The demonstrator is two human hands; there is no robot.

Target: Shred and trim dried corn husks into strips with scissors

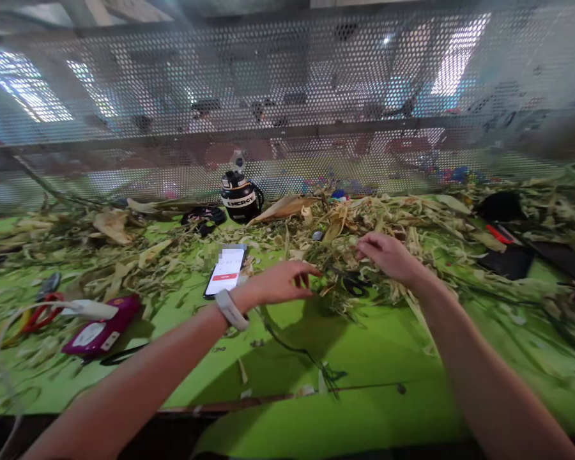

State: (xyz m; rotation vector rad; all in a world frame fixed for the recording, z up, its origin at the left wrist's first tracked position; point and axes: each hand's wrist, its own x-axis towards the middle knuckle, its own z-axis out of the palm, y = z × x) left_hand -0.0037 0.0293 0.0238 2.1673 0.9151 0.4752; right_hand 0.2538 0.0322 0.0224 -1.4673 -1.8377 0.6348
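My left hand (286,281), with a pale band (230,310) round its wrist, hovers over the green table (364,354). Its fingers are loosely bent and apart, and I see nothing in them. My right hand (382,254) is pinched closed at the edge of a heap of dried corn husks (412,220). What its fingertips hold, if anything, I cannot make out. Between the hands lie black-handled scissors (356,285), partly covered by green and dry plant scraps (338,300). Left of my left hand a phone (227,268) with a lit screen lies flat.
At left are a purple device (103,327) with a white plug and cable, and red-handled scissors (43,311). A black jug (239,197) marked "ENERGY" stands before a perforated metal screen (287,76). A black pouch-like item (506,260) lies at right.
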